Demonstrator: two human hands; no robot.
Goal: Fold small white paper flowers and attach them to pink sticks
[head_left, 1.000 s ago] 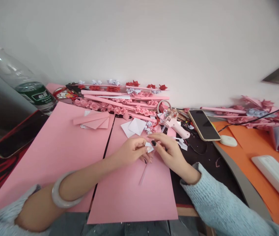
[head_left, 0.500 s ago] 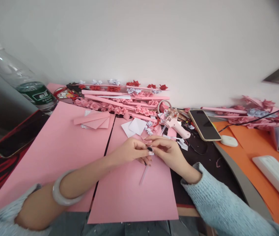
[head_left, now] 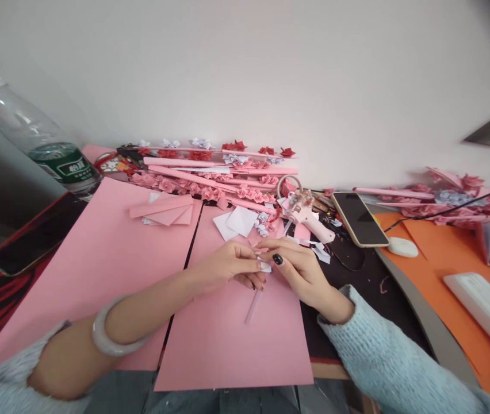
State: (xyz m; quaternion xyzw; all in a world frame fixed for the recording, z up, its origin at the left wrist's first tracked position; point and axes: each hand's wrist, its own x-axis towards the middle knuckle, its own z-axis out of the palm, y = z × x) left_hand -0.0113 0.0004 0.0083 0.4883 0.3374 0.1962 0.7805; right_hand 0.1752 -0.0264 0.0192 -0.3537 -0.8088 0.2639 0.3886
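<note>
My left hand point(head_left: 236, 264) is closed, its thumb and fingers pinching a small folded piece of white paper point(head_left: 265, 266). From below its curled fingers a thin translucent stick point(head_left: 252, 307) slants down over a pink sheet point(head_left: 236, 345); the stick's upper end is hidden. My right hand point(head_left: 300, 269) bends round the paper from the other side, fingers at its far edge and thumb just beside it. Both hands meet above the pink sheet. Just beyond them lie white paper squares point(head_left: 240, 221) and small crumpled white paper flowers point(head_left: 262, 223).
Behind lie pink rolled stems point(head_left: 193, 175) with paper flowers, a pink glue gun point(head_left: 309, 221) and a phone point(head_left: 359, 219). A white case point(head_left: 402, 247) and orange sheets point(head_left: 426, 276) are at right. A bottle point(head_left: 64, 161) and another phone point(head_left: 33, 241) stand or lie left.
My right thumb has lifted away from my left thumb and moved slightly right, uncovering more of the white paper. My left hand has barely moved.
</note>
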